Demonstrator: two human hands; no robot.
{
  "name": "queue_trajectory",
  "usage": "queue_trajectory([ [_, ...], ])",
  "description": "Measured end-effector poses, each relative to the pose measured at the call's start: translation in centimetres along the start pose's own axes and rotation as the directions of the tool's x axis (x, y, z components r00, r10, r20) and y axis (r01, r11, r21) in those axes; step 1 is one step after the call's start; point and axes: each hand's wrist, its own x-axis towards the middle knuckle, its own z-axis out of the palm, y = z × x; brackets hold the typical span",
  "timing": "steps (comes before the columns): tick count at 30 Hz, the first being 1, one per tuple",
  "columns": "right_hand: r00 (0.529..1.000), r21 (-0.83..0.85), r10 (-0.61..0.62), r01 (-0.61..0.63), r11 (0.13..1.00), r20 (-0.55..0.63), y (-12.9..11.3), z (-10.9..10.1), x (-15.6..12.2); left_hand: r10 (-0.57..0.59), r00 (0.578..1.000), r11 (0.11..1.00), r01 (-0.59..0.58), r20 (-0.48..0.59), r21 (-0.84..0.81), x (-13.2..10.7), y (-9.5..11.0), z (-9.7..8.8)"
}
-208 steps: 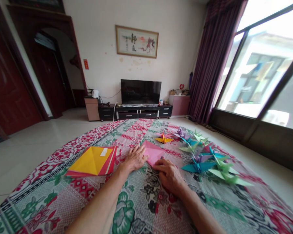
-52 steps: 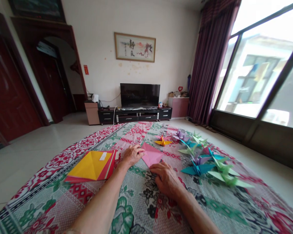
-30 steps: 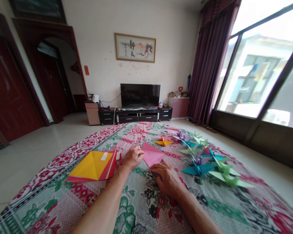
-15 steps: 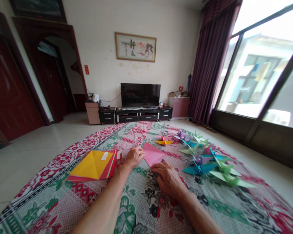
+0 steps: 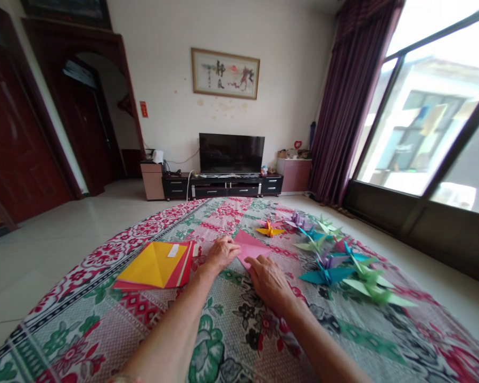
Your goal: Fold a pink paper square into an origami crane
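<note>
A pink sheet of origami paper [image 5: 249, 244], folded to a small pointed shape, lies on the patterned tablecloth ahead of me. My left hand [image 5: 222, 252] pinches its left corner between thumb and fingers. From the near side, my right hand [image 5: 269, 279] presses its bent fingers together on the paper's lower edge, covering that part. To the left of my hands rests a stack of yellow and red paper sheets [image 5: 154, 264] with a small white label [image 5: 173, 250] on top. An orange-yellow paper crane [image 5: 270, 230] stands just beyond the pink paper.
Several blue, green and purple paper cranes cluster on the right, among them a blue crane [image 5: 326, 274] and a light green one [image 5: 377, 287]. The round table's floral tablecloth [image 5: 207, 346] spreads beneath everything. Past its far edge stand a low cabinet [image 5: 211, 191] and a television [image 5: 231, 153].
My right hand's fingers have shifted slightly up and onto the pink paper's lower edge, covering more of it. My left hand keeps its pinch. The view has tilted a little.
</note>
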Motion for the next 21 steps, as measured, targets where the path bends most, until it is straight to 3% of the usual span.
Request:
queue_trajectory([
  [8,0.993,-0.11,-0.09,0.098,0.989,0.071,0.2,0.3,1.4,-0.01,1.0,1.0,0.01,0.012,0.002,-0.2,-0.2,0.2],
  [21,0.988,0.121,-0.151,0.155,0.981,-0.043,0.6,0.4,0.1,-0.024,1.0,0.999,0.023,0.014,0.046,-0.2,0.2,-0.1],
])
